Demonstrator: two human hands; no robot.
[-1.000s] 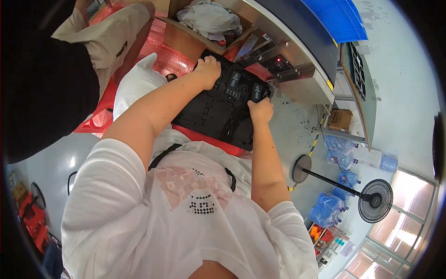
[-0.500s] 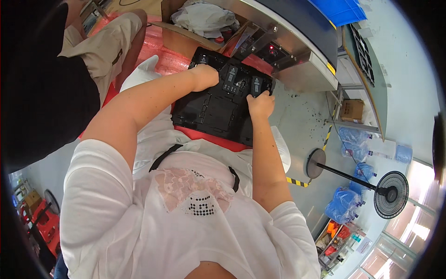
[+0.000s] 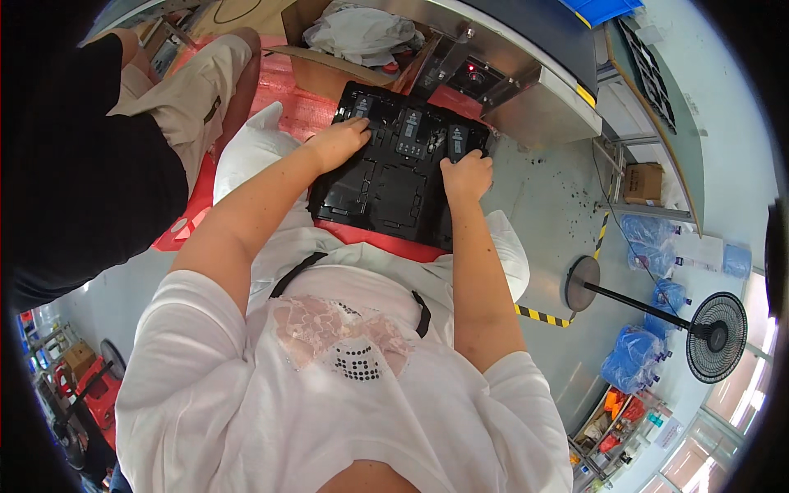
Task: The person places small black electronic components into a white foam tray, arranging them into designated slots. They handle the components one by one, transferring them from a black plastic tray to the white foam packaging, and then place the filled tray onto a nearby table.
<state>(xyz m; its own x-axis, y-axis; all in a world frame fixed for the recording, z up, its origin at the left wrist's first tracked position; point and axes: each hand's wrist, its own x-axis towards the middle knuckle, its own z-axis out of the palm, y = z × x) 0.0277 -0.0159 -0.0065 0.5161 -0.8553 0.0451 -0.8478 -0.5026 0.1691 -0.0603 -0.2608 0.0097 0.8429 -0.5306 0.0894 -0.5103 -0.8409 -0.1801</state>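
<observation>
A black plastic tray [image 3: 386, 189] with moulded recesses lies across my lap. In its far row sit several flat black pieces with grey print that look like phone batteries: a left one [image 3: 362, 107], a middle one [image 3: 410, 131] and a right one [image 3: 458, 140]. My left hand [image 3: 339, 144] rests over the tray's left side, fingers stretched out, their tips at the near end of the left battery. At the tray's right side, my right hand [image 3: 467, 179] has thumb and fingers on either side of the right battery's near end.
Beyond the tray stand a cardboard box [image 3: 316, 72] of crumpled white plastic and a metal machine [image 3: 538, 111] with a red light. Another person's leg [image 3: 193, 90] is close on my left. A standing fan [image 3: 715, 335] and blue water bottles [image 3: 629, 361] are at right.
My left hand has drawn back toward the left, uncovering more of the left battery. The right hand stays by the right battery. The whole view has shifted slightly.
</observation>
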